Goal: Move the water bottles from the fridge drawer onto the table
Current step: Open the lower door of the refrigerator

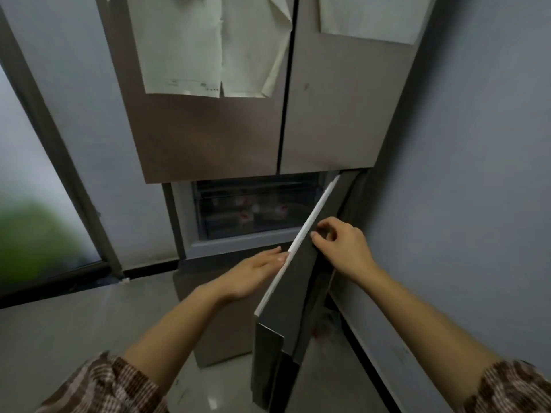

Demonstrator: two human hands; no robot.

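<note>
A brown fridge stands before me, its lower door [301, 281] swung open toward me. My right hand [340, 248] grips the door's outer face near the white top edge, fingers curled. With its fingers straight, my left hand [256, 272] touches the door's inner side. Behind the door a clear drawer [253, 204] shows inside the fridge. Water bottles [262, 211] with red-and-white labels lie dimly visible within it.
The two upper fridge doors [283, 129] are closed, with white papers [214, 46] stuck on them. A grey wall [477, 174] runs close on the right. A window [35, 204] is on the left. Pale tiled floor [74, 323] lies below.
</note>
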